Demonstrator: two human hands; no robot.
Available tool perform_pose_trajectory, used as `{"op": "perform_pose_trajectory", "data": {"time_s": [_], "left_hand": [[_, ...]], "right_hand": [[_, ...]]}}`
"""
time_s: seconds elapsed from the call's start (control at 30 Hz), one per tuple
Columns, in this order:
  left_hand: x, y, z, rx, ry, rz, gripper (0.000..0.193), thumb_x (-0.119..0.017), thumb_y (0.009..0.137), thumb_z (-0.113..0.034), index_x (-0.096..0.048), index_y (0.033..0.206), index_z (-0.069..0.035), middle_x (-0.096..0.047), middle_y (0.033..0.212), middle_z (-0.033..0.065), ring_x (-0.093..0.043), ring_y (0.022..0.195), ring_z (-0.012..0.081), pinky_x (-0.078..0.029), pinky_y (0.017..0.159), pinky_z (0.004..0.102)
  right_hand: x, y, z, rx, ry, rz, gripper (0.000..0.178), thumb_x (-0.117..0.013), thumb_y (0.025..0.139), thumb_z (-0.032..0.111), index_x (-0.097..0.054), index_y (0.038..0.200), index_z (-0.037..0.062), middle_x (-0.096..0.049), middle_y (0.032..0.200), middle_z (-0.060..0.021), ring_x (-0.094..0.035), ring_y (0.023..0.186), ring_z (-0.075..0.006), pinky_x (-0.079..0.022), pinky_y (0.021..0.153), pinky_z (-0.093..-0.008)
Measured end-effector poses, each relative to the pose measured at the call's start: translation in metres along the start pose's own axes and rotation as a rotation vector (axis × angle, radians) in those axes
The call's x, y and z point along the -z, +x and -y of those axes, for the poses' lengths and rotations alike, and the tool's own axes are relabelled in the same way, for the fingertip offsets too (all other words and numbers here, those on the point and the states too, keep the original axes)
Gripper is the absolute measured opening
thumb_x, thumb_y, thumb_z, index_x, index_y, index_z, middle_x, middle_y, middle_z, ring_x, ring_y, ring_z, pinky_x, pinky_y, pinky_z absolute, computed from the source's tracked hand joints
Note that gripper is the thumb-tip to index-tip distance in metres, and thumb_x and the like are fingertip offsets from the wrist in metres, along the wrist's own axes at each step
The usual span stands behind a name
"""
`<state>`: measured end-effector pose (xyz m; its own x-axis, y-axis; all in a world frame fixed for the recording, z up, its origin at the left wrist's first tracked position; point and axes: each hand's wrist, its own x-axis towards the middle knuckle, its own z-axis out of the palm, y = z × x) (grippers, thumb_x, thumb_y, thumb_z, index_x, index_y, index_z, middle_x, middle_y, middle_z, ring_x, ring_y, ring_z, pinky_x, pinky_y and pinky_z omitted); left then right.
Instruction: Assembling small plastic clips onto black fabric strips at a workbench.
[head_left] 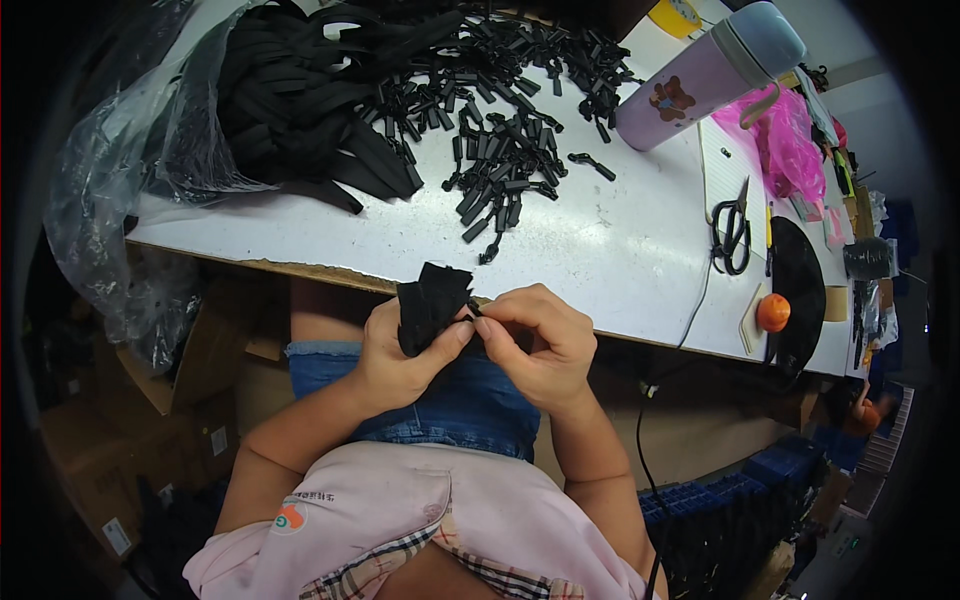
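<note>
My left hand [390, 352] is closed round a bundle of black zipper tape [432, 300], its flat ends standing up above the fingers. Beside it, my right hand [545, 345] pinches a small black zipper slider [474, 312] between thumb and fingertips, against the bundle's right side. Both thumbs nearly meet there, and the fingers partly hide the slider. The two hands are just off the table's near edge, over my lap. Ahead of them on the table spreads a heap of black zipper sliders with pull tabs [500, 165].
On the white table [600, 260], a clear plastic bag [110, 180] holds a pile of black tape [290, 100] at the left. To the right are a lilac bottle [690, 90], black scissors [732, 235], an orange fruit [773, 312] and a pink bag [785, 150]. A cable [690, 325] crosses the edge.
</note>
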<state>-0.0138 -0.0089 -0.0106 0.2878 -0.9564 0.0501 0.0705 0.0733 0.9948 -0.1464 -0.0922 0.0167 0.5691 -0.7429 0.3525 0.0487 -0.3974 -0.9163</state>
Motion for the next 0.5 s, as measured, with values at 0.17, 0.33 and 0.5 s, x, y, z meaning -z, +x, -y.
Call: {"op": "perform_pose_trajectory", "data": {"time_s": [0.17, 0.33, 0.5], "left_hand": [[0.003, 0.001, -0.003, -0.009, 0.074, -0.003, 0.01, -0.06, 0.077, -0.006, -0.057, 0.085, -0.001, -0.057, 0.075, 0.0027, -0.052, 0.066, 0.0067, -0.043, 0.059, 0.0209], [-0.003, -0.001, -0.008, 0.099, -0.187, -0.097, 0.014, -0.059, 0.078, -0.006, -0.056, 0.089, 0.001, -0.057, 0.077, 0.0025, -0.053, 0.07, 0.0078, -0.043, 0.064, 0.0209], [-0.003, 0.002, -0.009, -0.043, -0.115, -0.095, 0.016, -0.058, 0.078, -0.004, -0.055, 0.093, 0.001, -0.056, 0.083, 0.0041, -0.052, 0.076, 0.0078, -0.042, 0.07, 0.0205]], "right_hand": [[0.0, 0.005, -0.001, 0.077, -0.131, 0.064, 0.011, -0.062, 0.069, -0.005, -0.062, 0.079, -0.0011, -0.057, 0.072, -0.0061, -0.051, 0.054, -0.0074, -0.041, 0.045, -0.0186], [-0.008, -0.002, -0.005, 0.026, -0.094, -0.035, 0.016, -0.064, 0.069, -0.004, -0.06, 0.084, -0.0018, -0.055, 0.076, -0.008, -0.052, 0.055, -0.0077, -0.042, 0.046, -0.0189], [-0.023, -0.015, -0.011, -0.096, 0.132, -0.128, 0.011, -0.062, 0.072, -0.003, -0.057, 0.082, -0.0028, -0.054, 0.077, -0.0071, -0.05, 0.054, -0.0064, -0.039, 0.045, -0.0178]]}}
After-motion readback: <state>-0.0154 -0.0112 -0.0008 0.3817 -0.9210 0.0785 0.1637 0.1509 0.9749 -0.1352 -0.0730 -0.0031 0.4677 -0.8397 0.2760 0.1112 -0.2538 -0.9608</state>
